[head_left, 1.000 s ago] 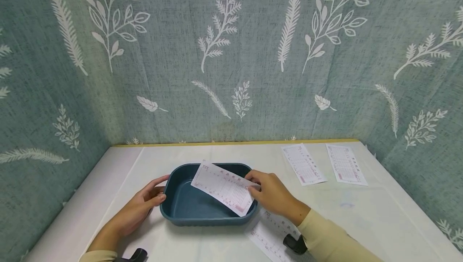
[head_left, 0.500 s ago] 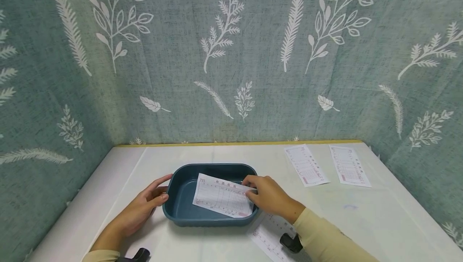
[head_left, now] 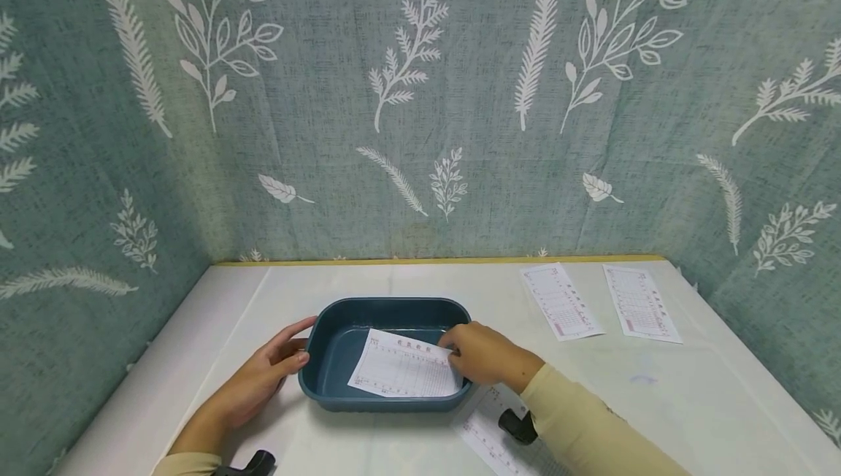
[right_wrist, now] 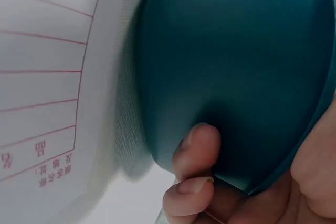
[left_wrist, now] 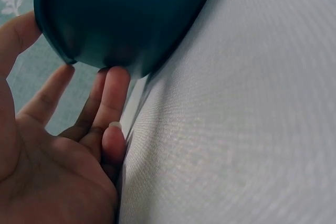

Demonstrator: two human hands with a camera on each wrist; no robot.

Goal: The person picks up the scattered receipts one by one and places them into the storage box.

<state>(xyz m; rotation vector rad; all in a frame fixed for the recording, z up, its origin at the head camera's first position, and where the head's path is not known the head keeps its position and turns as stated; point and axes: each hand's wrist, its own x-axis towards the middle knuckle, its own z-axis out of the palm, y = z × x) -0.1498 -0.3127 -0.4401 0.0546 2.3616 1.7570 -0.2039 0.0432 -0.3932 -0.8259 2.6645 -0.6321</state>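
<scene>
A dark teal rectangular tub (head_left: pixel 327 355) sits on the white table. Against its left end rests my left hand (head_left: pixel 252 381); in the left wrist view the fingertips touch the outer wall (left_wrist: pixel 121 19) and the thumb meets the rim. My right hand (head_left: pixel 489 355) reaches over the right rim and pinches the right end of a printed receipt slip (head_left: pixel 401 366), which lies slanted inside the tub. The right wrist view shows two curled fingers (right_wrist: pixel 197 150) against the outside wall; the pinch itself is hidden there. Another receipt slip (head_left: pixel 482 428) lies under the right forearm.
Two more receipt slips, one nearer (head_left: pixel 561 301) and one farther right (head_left: pixel 642 303), lie flat at the table's back right. A leaf-patterned cloth (head_left: pixel 407 228) encloses the back and sides of the table (head_left: pixel 355 447). Black wrist cameras stick out below both hands.
The right hand has lowered the receipt slip farther into the tub. Its left end has dropped from above the back rim to inside. The left hand keeps its place on the tub.
</scene>
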